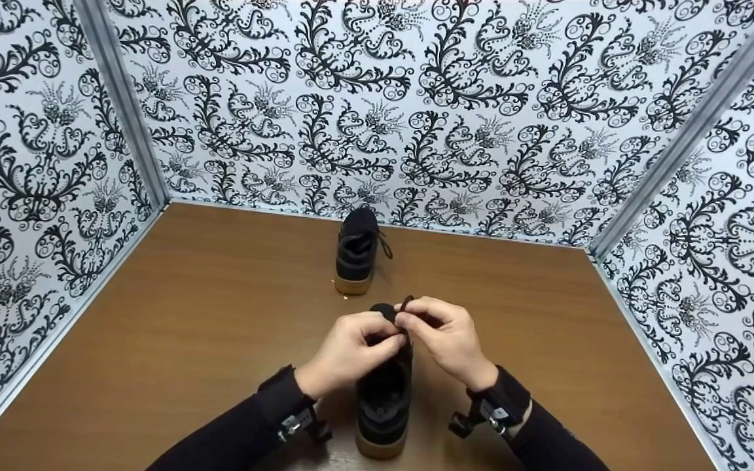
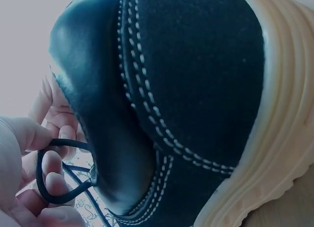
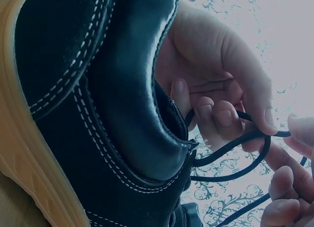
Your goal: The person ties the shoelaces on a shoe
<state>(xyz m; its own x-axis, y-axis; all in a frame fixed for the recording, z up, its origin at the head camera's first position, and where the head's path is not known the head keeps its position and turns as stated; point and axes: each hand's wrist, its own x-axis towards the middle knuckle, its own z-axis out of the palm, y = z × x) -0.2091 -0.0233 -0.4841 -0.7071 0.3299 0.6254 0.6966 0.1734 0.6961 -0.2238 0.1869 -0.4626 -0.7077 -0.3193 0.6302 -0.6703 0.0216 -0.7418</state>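
A black shoe [image 1: 382, 428] with a tan sole and white double stitching stands upright at the front, heel toward me. Over its tongue my left hand [image 1: 354, 347] pinches a looped black shoelace [image 2: 40, 175] between thumb and fingers. Close beside it, my right hand [image 1: 449, 337] pinches another stretch of the lace, its fingertips almost meeting the left ones. In the right wrist view the shoelace [image 3: 235, 177] runs from the top of the shoe's opening to both hands. The hands hide the shoe's front and much of the lacing.
A second black shoe [image 1: 354, 261] with a tan sole stands farther back, toe toward the rear wall, its lace loop [image 1: 385, 245] hanging at the right. Patterned panels [image 1: 377, 98] enclose the brown tabletop [image 1: 220, 294] at the back and sides.
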